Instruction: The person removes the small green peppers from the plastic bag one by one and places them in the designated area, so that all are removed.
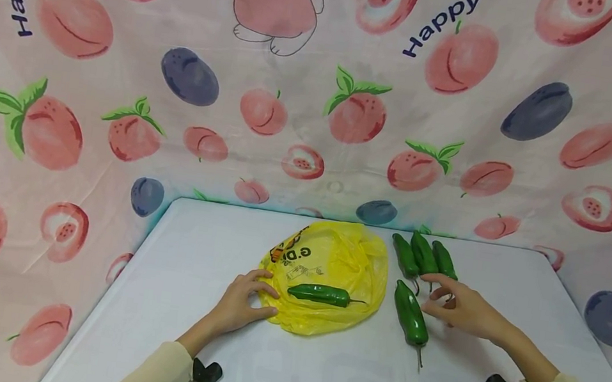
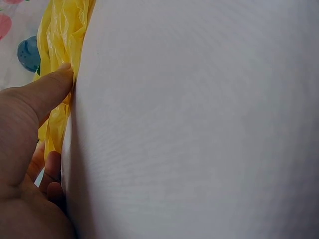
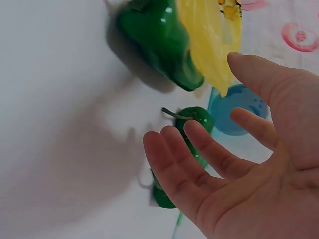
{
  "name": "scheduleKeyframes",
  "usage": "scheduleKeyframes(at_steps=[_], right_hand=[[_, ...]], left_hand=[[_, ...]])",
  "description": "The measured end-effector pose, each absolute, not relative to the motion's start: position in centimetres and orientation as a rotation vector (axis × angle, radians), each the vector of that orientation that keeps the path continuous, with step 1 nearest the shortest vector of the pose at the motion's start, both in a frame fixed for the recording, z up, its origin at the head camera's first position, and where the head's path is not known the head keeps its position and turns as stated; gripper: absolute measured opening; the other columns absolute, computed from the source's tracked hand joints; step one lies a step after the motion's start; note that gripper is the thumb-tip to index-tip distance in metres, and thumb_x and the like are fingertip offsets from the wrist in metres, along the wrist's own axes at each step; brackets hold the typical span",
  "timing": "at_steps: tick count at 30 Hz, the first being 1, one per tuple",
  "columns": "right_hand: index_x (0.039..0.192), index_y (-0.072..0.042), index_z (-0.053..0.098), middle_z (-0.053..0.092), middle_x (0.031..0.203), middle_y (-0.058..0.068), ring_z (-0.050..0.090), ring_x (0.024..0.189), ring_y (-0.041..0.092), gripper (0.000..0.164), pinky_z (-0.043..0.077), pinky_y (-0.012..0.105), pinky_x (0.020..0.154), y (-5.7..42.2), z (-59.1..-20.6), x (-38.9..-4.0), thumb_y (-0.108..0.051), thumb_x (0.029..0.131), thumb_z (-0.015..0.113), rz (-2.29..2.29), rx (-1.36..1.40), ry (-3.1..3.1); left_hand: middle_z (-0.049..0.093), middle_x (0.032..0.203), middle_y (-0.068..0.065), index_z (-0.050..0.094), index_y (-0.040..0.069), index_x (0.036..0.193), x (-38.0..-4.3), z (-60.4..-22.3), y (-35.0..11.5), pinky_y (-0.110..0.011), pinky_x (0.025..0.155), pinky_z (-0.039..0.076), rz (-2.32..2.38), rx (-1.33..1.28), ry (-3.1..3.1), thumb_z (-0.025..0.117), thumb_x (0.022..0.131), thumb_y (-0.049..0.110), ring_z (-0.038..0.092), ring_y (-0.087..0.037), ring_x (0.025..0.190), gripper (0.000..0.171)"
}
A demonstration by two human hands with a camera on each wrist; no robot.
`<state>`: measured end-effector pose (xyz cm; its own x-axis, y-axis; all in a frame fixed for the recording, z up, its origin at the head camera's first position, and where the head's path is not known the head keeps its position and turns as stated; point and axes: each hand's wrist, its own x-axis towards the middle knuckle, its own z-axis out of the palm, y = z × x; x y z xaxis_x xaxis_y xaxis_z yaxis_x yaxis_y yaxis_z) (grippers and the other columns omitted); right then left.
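Note:
A yellow plastic bag [image 1: 344, 254] lies flattened on the table, with one green chili pepper [image 1: 318, 294] lying across it. My left hand [image 1: 238, 298] rests at the bag's left edge, thumb and fingers spread apart and touching the plastic. In the left wrist view the thumb [image 2: 52, 89] presses on the crinkled bag [image 2: 62, 40]. My right hand [image 1: 461, 308] hovers just right of another green pepper [image 1: 411, 314], holding nothing. The right wrist view shows its fingers [image 3: 172, 159] loosely bent and apart from that glossy pepper [image 3: 154, 37].
Three more green peppers [image 1: 423, 254] lie close together at the back, right of the bag and beyond my right hand. The white table [image 1: 190, 234] ends at a fruit-printed cloth [image 1: 296, 86] hanging behind it.

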<state>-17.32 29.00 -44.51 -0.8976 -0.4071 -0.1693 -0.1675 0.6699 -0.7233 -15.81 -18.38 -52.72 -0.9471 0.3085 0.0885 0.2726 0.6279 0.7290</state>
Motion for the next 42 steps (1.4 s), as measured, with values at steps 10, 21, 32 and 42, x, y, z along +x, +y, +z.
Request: scheduleKeyframes(at_steps=[10, 21, 32, 42], right_hand=[[0.151, -0.007, 0.043, 0.061, 0.124, 0.023, 0.065, 0.101, 0.032, 0.067, 0.058, 0.038, 0.071, 28.4, -42.8, -18.1, -0.03, 0.096, 0.074, -0.991, -0.485, 2.615], [0.151, -0.008, 0.043, 0.062, 0.123, 0.021, 0.064, 0.093, 0.024, 0.068, 0.056, 0.036, 0.07, 28.1, -42.8, -18.3, -0.03, 0.095, 0.075, -0.993, -0.497, 2.612], [0.15, -0.008, 0.045, 0.063, 0.12, 0.018, 0.063, 0.093, 0.024, 0.066, 0.055, 0.036, 0.07, 27.7, -42.5, -18.3, -0.029, 0.095, 0.075, -0.984, -0.509, 2.606], [0.151, -0.009, 0.044, 0.063, 0.12, 0.018, 0.063, 0.094, 0.025, 0.066, 0.055, 0.036, 0.071, 27.5, -42.6, -18.6, -0.029, 0.096, 0.075, -0.966, -0.521, 2.605]], left_hand=[[0.054, 0.145, -0.004, 0.078, 0.027, 0.103, -15.8, -52.7, -18.4, -0.058, 0.108, 0.035, 1.239, 0.517, 2.801, 0.087, 0.084, 0.03, 0.047, -0.033, 0.128, 0.021], [0.055, 0.145, -0.004, 0.078, 0.027, 0.103, -15.8, -52.9, -18.5, -0.06, 0.108, 0.035, 1.253, 0.546, 2.803, 0.087, 0.085, 0.03, 0.047, -0.034, 0.129, 0.021], [0.054, 0.145, -0.005, 0.078, 0.027, 0.104, -15.8, -52.8, -18.4, -0.06, 0.108, 0.035, 1.266, 0.534, 2.798, 0.086, 0.085, 0.032, 0.047, -0.035, 0.129, 0.021], [0.054, 0.146, -0.005, 0.078, 0.028, 0.103, -15.9, -52.8, -18.5, -0.06, 0.109, 0.033, 1.268, 0.518, 2.785, 0.086, 0.085, 0.032, 0.046, -0.034, 0.13, 0.02]])
